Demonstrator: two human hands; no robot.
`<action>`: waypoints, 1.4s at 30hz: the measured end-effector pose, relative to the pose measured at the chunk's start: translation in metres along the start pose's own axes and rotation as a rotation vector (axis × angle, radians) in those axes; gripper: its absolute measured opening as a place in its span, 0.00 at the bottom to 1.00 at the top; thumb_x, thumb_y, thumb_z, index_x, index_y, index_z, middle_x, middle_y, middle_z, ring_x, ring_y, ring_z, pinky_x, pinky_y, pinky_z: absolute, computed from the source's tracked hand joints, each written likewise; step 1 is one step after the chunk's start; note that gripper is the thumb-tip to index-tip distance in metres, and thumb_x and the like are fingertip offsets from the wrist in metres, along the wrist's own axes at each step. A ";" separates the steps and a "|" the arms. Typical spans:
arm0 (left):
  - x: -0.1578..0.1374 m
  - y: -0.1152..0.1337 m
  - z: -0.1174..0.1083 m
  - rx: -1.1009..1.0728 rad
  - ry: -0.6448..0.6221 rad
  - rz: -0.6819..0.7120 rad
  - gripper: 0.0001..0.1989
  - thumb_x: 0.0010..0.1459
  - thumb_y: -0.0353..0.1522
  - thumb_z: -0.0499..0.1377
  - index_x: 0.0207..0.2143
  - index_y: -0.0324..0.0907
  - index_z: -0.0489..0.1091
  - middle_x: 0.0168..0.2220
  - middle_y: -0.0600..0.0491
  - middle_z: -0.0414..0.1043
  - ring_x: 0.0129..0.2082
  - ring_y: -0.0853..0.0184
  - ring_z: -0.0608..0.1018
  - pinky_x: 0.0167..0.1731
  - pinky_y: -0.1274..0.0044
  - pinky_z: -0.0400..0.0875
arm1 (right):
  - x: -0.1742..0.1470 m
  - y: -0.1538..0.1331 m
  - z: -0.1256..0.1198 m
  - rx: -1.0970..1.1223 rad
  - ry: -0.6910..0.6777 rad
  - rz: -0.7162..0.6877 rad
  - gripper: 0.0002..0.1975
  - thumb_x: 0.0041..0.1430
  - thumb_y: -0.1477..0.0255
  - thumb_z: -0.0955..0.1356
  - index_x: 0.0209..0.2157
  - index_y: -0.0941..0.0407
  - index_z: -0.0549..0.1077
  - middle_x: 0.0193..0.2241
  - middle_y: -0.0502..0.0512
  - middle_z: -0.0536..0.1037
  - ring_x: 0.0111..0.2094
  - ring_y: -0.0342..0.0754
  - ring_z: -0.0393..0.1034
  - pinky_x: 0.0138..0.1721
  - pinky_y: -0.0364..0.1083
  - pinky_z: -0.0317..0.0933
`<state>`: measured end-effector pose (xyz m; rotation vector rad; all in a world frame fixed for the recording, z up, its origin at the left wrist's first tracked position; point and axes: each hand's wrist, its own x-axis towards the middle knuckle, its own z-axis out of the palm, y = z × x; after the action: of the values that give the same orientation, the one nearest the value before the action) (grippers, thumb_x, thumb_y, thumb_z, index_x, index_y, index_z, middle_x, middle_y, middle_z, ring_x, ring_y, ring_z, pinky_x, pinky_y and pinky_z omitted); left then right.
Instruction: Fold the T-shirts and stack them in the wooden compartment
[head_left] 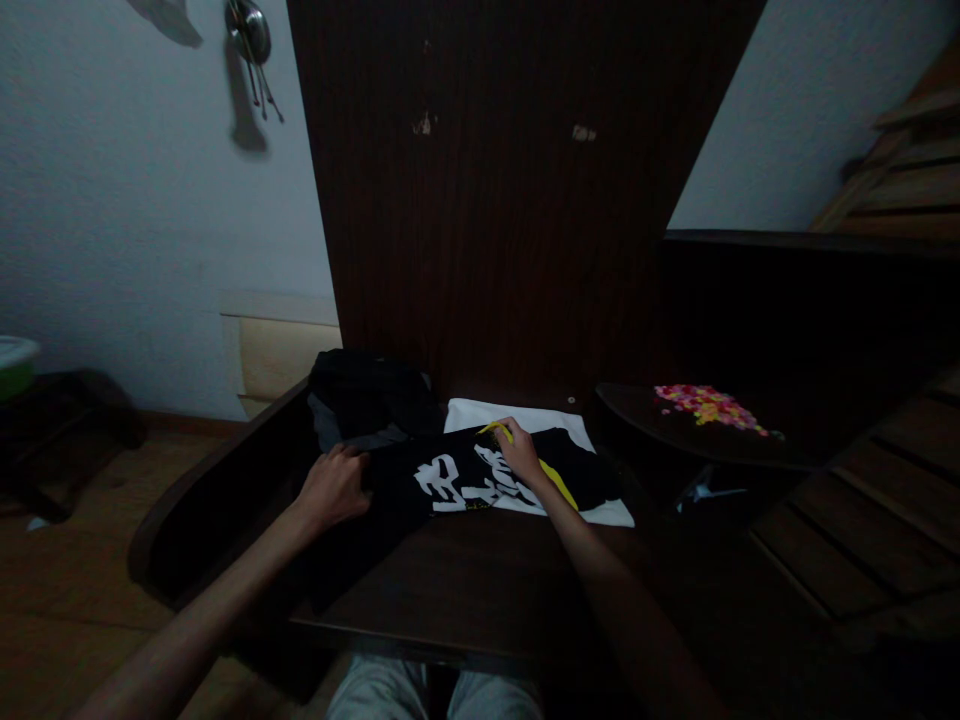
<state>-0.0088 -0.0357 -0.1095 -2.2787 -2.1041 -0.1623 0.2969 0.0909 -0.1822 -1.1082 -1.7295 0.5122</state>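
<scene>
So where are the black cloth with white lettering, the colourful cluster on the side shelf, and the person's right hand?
Black cloth [466,462]: head view, on dark fabric between the lettering.
Colourful cluster [709,405]: head view, near its middle.
Right hand [519,455]: head view, on the back of the hand.

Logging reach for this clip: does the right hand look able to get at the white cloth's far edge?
Probably yes: the white cloth shows uncovered just beyond the right hand, with no object standing in between. The hand would likely first have to let go of the black garment.
</scene>
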 end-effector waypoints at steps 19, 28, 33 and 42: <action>-0.025 -0.074 -0.027 -0.601 0.063 -0.188 0.26 0.47 0.54 0.56 0.34 0.43 0.75 0.37 0.50 0.79 0.40 0.57 0.78 0.43 0.71 0.71 | 0.002 0.008 0.000 0.088 0.066 0.065 0.12 0.57 0.61 0.61 0.34 0.54 0.69 0.32 0.53 0.76 0.37 0.52 0.70 0.42 0.49 0.62; -0.043 -0.068 0.004 -0.671 0.228 -0.139 0.26 0.49 0.56 0.55 0.37 0.44 0.72 0.40 0.48 0.77 0.42 0.57 0.77 0.46 0.70 0.70 | 0.002 0.010 0.000 0.091 0.064 0.072 0.13 0.56 0.60 0.61 0.34 0.54 0.69 0.32 0.54 0.76 0.38 0.52 0.70 0.43 0.50 0.61; -0.054 -0.069 0.021 -0.670 0.425 -0.122 0.19 0.52 0.46 0.56 0.41 0.43 0.68 0.41 0.48 0.76 0.41 0.60 0.78 0.43 0.71 0.72 | 0.002 0.011 0.000 0.091 0.063 0.070 0.13 0.56 0.60 0.61 0.34 0.54 0.70 0.32 0.54 0.76 0.37 0.52 0.70 0.43 0.50 0.62; -0.074 -0.079 0.036 -0.309 0.292 0.171 0.25 0.48 0.33 0.53 0.50 0.44 0.69 0.43 0.50 0.77 0.48 0.57 0.76 0.51 0.67 0.69 | 0.002 0.010 -0.001 0.075 0.054 0.080 0.14 0.56 0.59 0.61 0.33 0.54 0.70 0.31 0.54 0.76 0.38 0.53 0.70 0.42 0.49 0.62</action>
<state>-0.0911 -0.0995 -0.1560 -2.3987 -1.8351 -0.8106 0.3016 0.0973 -0.1884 -1.1309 -1.6118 0.5871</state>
